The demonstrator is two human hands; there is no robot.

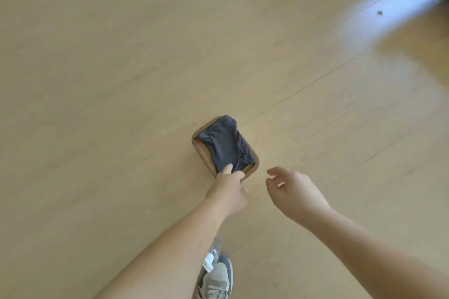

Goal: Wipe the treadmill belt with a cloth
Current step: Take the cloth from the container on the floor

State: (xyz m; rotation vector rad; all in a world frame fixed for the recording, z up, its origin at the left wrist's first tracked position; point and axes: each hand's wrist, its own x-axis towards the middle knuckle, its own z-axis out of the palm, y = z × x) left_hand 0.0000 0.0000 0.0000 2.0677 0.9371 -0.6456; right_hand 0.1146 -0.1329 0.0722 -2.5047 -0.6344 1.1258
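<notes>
head | left hand point(229, 187) pinching near edge of dark cloth point(226, 144) in wooden tray point(202, 153) on floor point(121, 68) | right hand point(295, 193) open, empty, just beside tray

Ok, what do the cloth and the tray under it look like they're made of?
The cloth looks like soft, matte dark grey fabric: it lies in limp folds and wrinkles with no shine. The tray looks like brown wood or a wood-look material, with a smooth rounded rim and dull finish; no grain shows, so it stays open. The left hand pinches the cloth's near edge.
</notes>
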